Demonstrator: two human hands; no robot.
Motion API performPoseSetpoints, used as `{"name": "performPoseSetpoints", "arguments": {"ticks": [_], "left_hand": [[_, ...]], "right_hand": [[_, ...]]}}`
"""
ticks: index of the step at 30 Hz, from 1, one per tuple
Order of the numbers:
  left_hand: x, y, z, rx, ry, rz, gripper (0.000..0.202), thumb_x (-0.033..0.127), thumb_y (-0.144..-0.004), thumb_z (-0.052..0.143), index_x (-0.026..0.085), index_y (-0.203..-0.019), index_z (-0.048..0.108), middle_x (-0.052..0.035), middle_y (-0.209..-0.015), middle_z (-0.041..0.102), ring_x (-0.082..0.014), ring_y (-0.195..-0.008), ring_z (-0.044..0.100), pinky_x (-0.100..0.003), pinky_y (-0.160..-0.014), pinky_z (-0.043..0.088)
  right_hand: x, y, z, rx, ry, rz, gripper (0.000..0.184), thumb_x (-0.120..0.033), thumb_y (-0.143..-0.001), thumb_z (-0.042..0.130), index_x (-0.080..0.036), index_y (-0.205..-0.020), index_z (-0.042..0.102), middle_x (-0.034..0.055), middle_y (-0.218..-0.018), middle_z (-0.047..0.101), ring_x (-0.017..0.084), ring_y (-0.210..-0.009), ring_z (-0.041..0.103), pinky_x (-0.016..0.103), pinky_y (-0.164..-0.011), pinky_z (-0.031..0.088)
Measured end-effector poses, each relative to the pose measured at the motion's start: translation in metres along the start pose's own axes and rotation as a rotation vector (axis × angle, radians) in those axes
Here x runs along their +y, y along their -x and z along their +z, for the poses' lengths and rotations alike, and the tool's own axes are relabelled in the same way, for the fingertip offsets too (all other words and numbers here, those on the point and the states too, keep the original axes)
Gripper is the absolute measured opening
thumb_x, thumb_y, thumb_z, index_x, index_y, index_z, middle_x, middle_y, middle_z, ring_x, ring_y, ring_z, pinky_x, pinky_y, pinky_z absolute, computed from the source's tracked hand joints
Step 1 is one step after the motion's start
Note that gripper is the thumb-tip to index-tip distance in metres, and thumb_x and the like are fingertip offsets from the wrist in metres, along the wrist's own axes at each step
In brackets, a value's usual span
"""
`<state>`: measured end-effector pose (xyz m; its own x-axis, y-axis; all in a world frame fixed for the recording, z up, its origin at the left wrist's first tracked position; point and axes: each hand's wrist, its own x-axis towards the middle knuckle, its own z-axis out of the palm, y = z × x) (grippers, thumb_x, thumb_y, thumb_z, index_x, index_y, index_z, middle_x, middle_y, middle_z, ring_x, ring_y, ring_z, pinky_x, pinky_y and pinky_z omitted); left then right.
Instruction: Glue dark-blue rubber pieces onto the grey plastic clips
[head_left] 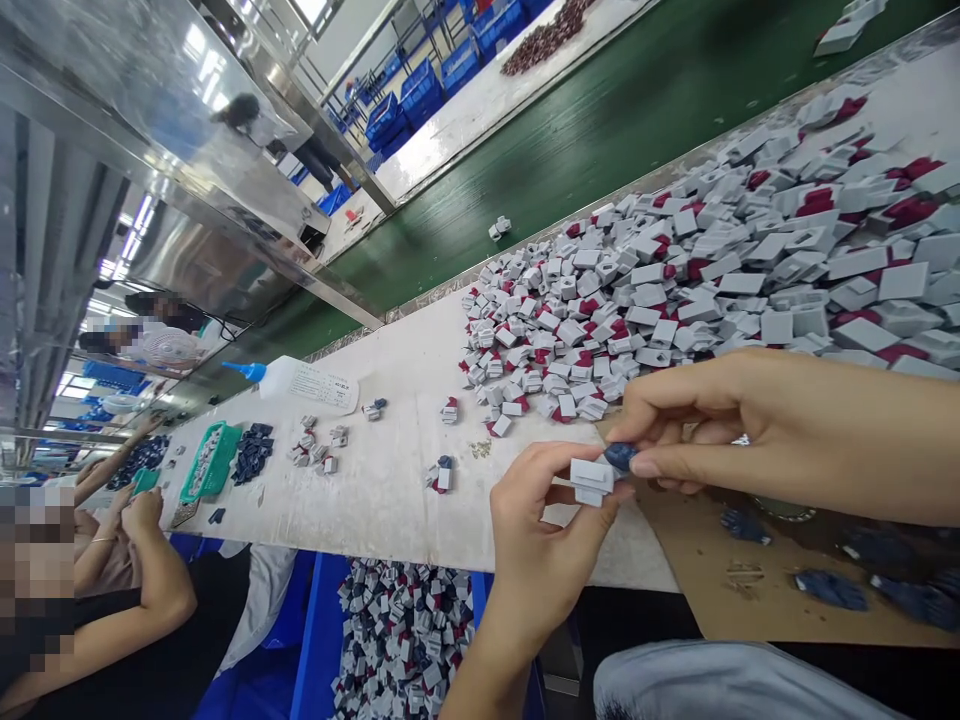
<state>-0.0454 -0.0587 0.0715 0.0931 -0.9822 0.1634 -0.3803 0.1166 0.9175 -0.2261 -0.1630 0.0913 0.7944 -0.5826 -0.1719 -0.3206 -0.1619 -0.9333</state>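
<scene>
Snugly, left fingers (540, 465) around blocky grey piece (591, 478), right fingers (694, 465) around oval navy nub (619, 457).

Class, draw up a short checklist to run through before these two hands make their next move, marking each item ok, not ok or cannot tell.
1. Left hand has a grip on the grey piece: ok, held between thumb and fingers.
2. Right hand has a grip on the dark blue piece: ok, pinched at its thumb and fingertips.
3. Dark blue piece joined to the grey piece: cannot tell; the fingers partly hide where they meet.
4. A hand free for another piece: not ok, both are occupied.
5. Bottle out of the hands' way: ok, well apart from both.
6. More dark blue pieces near the right hand: ok, several lie on the cardboard.
</scene>
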Motion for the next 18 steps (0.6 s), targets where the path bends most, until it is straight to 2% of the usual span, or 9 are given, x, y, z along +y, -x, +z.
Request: {"name": "performPoseSetpoints", "arguments": {"ticks": [3, 5, 8, 11, 13, 14, 16, 18], "left_hand": [[-0.008, -0.002, 0.005, 0.044, -0.139, 0.147, 0.018, 0.011, -0.082, 0.070, 0.017, -0.098, 0.067, -0.0045, -0.089, 0.069, -0.0130, -0.080, 0.066, -0.017, -0.063, 0.054], [-0.014, -0.002, 0.009, 0.066, -0.206, 0.210, 0.018, 0.009, -0.082, 0.068, 0.016, -0.098, 0.065, -0.0054, -0.088, 0.069, -0.0135, -0.080, 0.066, -0.018, -0.064, 0.054], [-0.021, -0.001, 0.010, 0.095, -0.263, 0.208, 0.019, 0.005, -0.082, 0.063, 0.015, -0.099, 0.063, -0.0064, -0.087, 0.068, -0.0143, -0.080, 0.065, -0.019, -0.065, 0.054], [-0.030, 0.000, 0.006, 0.027, -0.297, 0.159, 0.023, 0.003, -0.082, 0.058, 0.016, -0.099, 0.064, -0.0068, -0.088, 0.068, -0.0165, -0.081, 0.065, -0.023, -0.066, 0.053], [-0.041, -0.003, 0.001, -0.024, -0.295, 0.128, 0.024, 0.003, -0.078, 0.059, 0.017, -0.096, 0.065, -0.0061, -0.085, 0.068, -0.0175, -0.076, 0.064, -0.024, -0.064, 0.052], [-0.049, -0.007, -0.002, -0.007, -0.284, 0.106, 0.025, 0.004, -0.075, 0.060, 0.018, -0.095, 0.066, -0.0056, -0.083, 0.068, -0.0180, -0.075, 0.064, -0.025, -0.064, 0.052], [-0.065, -0.015, -0.010, 0.142, -0.227, 0.033, 0.027, 0.007, -0.073, 0.063, 0.020, -0.096, 0.068, -0.0060, -0.086, 0.069, -0.0199, -0.078, 0.065, -0.028, -0.069, 0.054], [-0.077, -0.021, -0.019, 0.343, -0.107, -0.106, 0.027, 0.014, -0.075, 0.066, 0.021, -0.101, 0.069, -0.0078, -0.094, 0.070, -0.0233, -0.088, 0.067, -0.032, -0.074, 0.056]], "right_hand": [[0.004, -0.006, 0.005, 0.000, -0.074, -0.001, 0.026, -0.048, -0.085, 0.056, -0.023, -0.078, 0.062, -0.0010, -0.064, 0.063, 0.013, -0.056, 0.057, 0.022, -0.046, 0.042], [0.011, -0.010, 0.011, 0.045, -0.108, -0.021, 0.027, -0.048, -0.082, 0.057, -0.022, -0.075, 0.058, -0.0014, -0.060, 0.060, 0.012, -0.054, 0.054, 0.022, -0.046, 0.040], [0.022, -0.015, 0.023, 0.100, -0.041, -0.048, 0.026, -0.045, -0.083, 0.055, -0.020, -0.074, 0.057, -0.0013, -0.059, 0.057, 0.011, -0.054, 0.049, 0.021, -0.047, 0.036], [0.027, -0.025, 0.028, 0.000, 0.007, 0.003, 0.019, -0.037, -0.082, 0.053, -0.019, -0.075, 0.052, -0.0009, -0.061, 0.055, 0.011, -0.057, 0.048, 0.020, -0.050, 0.033], [0.023, -0.043, 0.019, -0.167, 0.026, 0.033, 0.015, -0.033, -0.077, 0.054, -0.019, -0.077, 0.050, -0.0012, -0.061, 0.056, 0.011, -0.058, 0.052, 0.019, -0.050, 0.035], [0.018, -0.058, 0.009, -0.253, 0.059, 0.035, 0.015, -0.032, -0.076, 0.055, -0.018, -0.079, 0.052, -0.0013, -0.060, 0.058, 0.012, -0.057, 0.055, 0.019, -0.050, 0.038], [0.003, -0.097, -0.018, -0.337, 0.185, -0.003, 0.019, -0.035, -0.078, 0.058, -0.018, -0.084, 0.060, -0.0004, -0.064, 0.063, 0.014, -0.060, 0.060, 0.022, -0.055, 0.046], [-0.013, -0.149, -0.050, -0.233, 0.366, -0.035, 0.025, -0.039, -0.086, 0.055, -0.017, -0.091, 0.065, 0.0030, -0.082, 0.068, 0.016, -0.074, 0.064, 0.026, -0.068, 0.052]]}}
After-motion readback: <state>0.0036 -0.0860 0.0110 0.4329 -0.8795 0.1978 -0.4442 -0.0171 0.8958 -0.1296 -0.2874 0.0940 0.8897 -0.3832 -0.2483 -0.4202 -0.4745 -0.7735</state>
